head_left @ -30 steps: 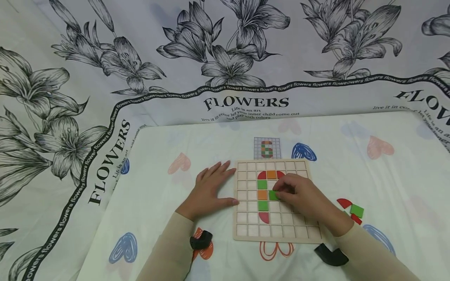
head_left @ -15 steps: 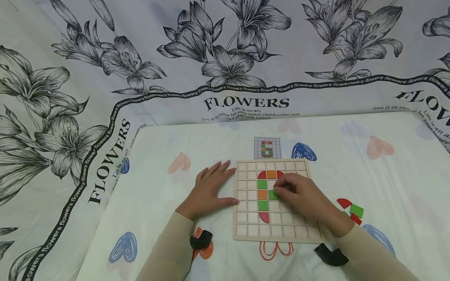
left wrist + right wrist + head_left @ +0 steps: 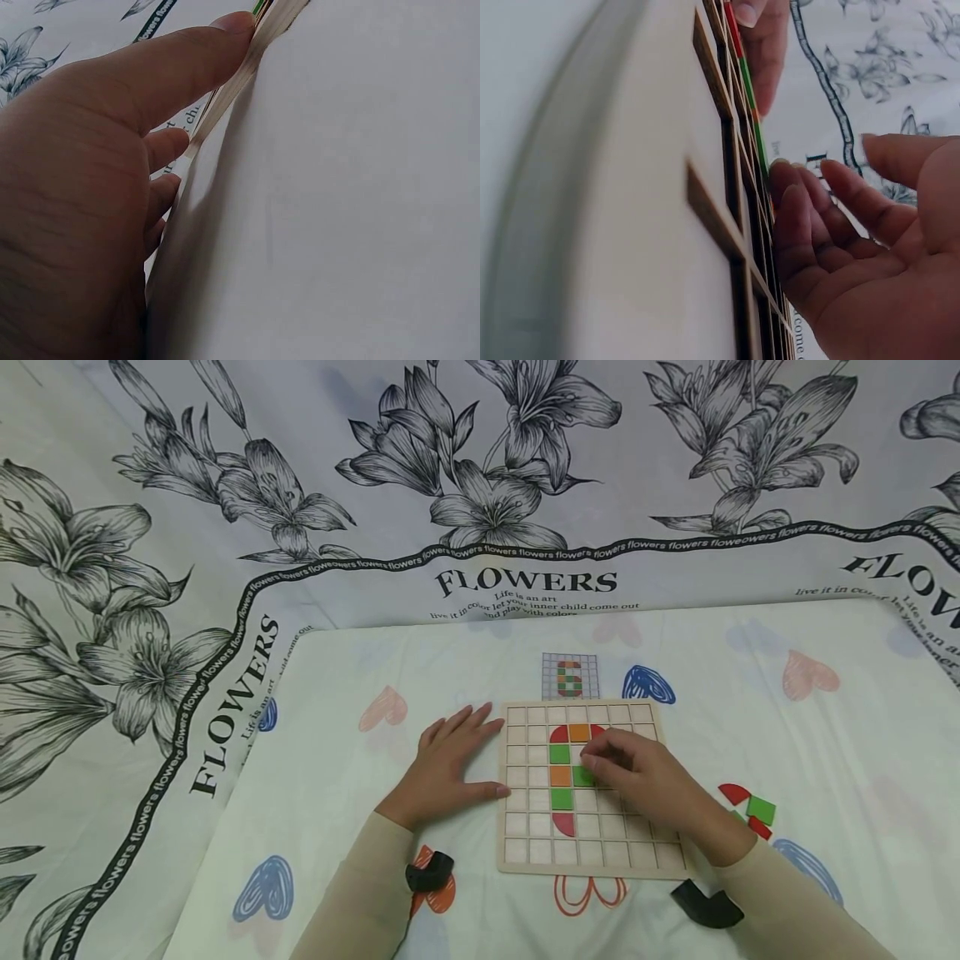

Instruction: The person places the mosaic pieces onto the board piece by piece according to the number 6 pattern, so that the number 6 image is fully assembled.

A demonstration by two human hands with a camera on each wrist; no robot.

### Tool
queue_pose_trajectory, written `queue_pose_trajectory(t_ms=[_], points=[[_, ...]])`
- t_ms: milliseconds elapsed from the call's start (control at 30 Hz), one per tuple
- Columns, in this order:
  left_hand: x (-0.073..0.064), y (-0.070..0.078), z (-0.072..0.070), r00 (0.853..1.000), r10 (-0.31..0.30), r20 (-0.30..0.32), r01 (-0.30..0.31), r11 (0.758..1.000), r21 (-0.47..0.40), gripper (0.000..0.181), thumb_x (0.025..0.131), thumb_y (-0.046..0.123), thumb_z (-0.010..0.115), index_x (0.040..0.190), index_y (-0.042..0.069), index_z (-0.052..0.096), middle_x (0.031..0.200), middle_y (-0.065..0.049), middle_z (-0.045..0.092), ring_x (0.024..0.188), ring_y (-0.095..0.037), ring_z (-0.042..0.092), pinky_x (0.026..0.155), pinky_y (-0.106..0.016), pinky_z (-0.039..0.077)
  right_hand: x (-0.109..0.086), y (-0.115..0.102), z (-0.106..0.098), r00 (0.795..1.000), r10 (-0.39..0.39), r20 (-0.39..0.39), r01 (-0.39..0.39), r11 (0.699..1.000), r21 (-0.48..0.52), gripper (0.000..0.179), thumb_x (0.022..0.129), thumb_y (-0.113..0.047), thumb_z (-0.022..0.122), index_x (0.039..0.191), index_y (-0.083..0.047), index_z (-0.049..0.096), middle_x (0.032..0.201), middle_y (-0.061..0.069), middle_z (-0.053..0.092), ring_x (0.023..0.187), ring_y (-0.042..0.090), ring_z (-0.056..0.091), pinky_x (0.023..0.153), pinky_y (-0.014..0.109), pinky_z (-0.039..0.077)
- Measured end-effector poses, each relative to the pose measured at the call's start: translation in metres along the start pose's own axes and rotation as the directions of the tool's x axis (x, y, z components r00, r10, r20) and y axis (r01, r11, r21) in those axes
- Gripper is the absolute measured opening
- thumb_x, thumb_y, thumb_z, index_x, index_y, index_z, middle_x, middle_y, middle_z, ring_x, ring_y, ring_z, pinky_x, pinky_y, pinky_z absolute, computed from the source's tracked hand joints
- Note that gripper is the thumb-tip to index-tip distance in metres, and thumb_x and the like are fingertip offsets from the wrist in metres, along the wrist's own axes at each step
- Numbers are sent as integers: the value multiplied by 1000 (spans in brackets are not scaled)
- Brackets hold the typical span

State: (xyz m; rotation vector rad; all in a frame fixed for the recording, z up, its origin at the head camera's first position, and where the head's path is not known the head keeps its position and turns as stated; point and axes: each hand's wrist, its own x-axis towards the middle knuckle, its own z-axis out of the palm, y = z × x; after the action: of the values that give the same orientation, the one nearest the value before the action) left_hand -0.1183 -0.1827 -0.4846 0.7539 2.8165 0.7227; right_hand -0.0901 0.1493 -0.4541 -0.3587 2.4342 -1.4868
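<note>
In the head view a wooden grid board (image 3: 540, 857) lies on the cloth with red, orange and green tiles in its squares. My right hand (image 3: 637, 768) is over the middle of the board, fingers bent, beside a green tile (image 3: 582, 776) that it partly covers. In the right wrist view, its lower fingertips (image 3: 786, 176) are right at the tiles; the thumb (image 3: 900, 157) stands apart from them and nothing shows between. My left hand (image 3: 450, 768) lies spread on the cloth at the board's left edge, with its thumb (image 3: 187, 64) touching that edge.
A small grid card (image 3: 551, 677) with a coloured figure 6 lies behind the board. Loose pieces lie to the right: a red quarter-round (image 3: 734, 793), a green square (image 3: 762, 811) and a red piece (image 3: 760, 828). Black wrist mounts (image 3: 707, 906) sit by both forearms.
My right thumb has moved slightly up and left, off the green tile's near part. The left hand, the board and the loose pieces stay where they were.
</note>
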Motion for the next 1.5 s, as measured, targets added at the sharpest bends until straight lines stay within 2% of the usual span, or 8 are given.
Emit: queue_pose_trajectory(t_ms=[200, 400, 567, 767, 1067, 1267, 1500], points=[[0, -1, 0, 1000, 15, -4, -15, 1000, -1, 94, 92, 72, 73, 170, 29, 42, 179, 10, 22, 165, -18, 10, 127, -59, 8, 0, 3, -2, 998, -50, 30, 46, 989, 144, 24, 114, -25, 61, 124, -4, 69, 105, 6, 74, 98, 24, 70, 88, 33, 59], [0, -2, 0, 1000, 14, -1, -14, 1000, -3, 94, 92, 72, 73, 170, 31, 42, 179, 10, 21, 165, -16, 9, 127, -58, 8, 1, 3, -5, 992, -100, 79, 70, 945, 320, 41, 120, -28, 44, 133, 6, 61, 119, 19, 71, 110, 35, 73, 91, 39, 61], [1, -1, 0, 1000, 7, 3, -7, 1000, 8, 94, 92, 73, 72, 170, 31, 41, 179, 10, 21, 165, -15, 9, 127, -57, 8, -1, 0, -10, 985, -142, 99, 92, 914, 395, 54, 122, -33, 31, 141, 11, 54, 128, 26, 66, 114, 40, 72, 89, 41, 62], [2, 0, 0, 1000, -4, 10, 4, 1000, 17, 94, 92, 73, 72, 170, 31, 42, 179, 10, 21, 165, -15, 8, 127, -55, 7, -6, -3, -17, 971, -211, 109, 141, 882, 450, 58, 122, -33, 22, 146, 13, 47, 134, 29, 61, 117, 41, 70, 88, 41, 62], [1, 0, 1, 1000, -10, 9, 10, 1000, 16, 95, 91, 73, 73, 170, 31, 42, 179, 11, 20, 165, -15, 8, 128, -55, 7, -8, -8, -29, 945, -297, 135, 203, 858, 471, 61, 120, -40, 19, 150, 7, 43, 143, 29, 53, 124, 44, 64, 92, 47, 61], [0, 0, 1, 1000, -7, 10, 7, 1000, 11, 94, 91, 73, 73, 170, 30, 42, 179, 10, 22, 165, -15, 9, 127, -56, 7, -10, -9, -35, 924, -358, 134, 262, 848, 460, 61, 119, -46, 20, 155, -4, 45, 146, 28, 50, 126, 43, 63, 92, 48, 60], [0, 0, 1, 1000, -8, 14, 7, 1000, 12, 94, 92, 73, 72, 170, 31, 41, 179, 10, 21, 164, -14, 7, 127, -55, 7, -13, -13, -42, 931, -345, 117, 273, 873, 404, 60, 118, -49, 20, 157, -11, 46, 146, 33, 48, 127, 41, 59, 91, 46, 59]])
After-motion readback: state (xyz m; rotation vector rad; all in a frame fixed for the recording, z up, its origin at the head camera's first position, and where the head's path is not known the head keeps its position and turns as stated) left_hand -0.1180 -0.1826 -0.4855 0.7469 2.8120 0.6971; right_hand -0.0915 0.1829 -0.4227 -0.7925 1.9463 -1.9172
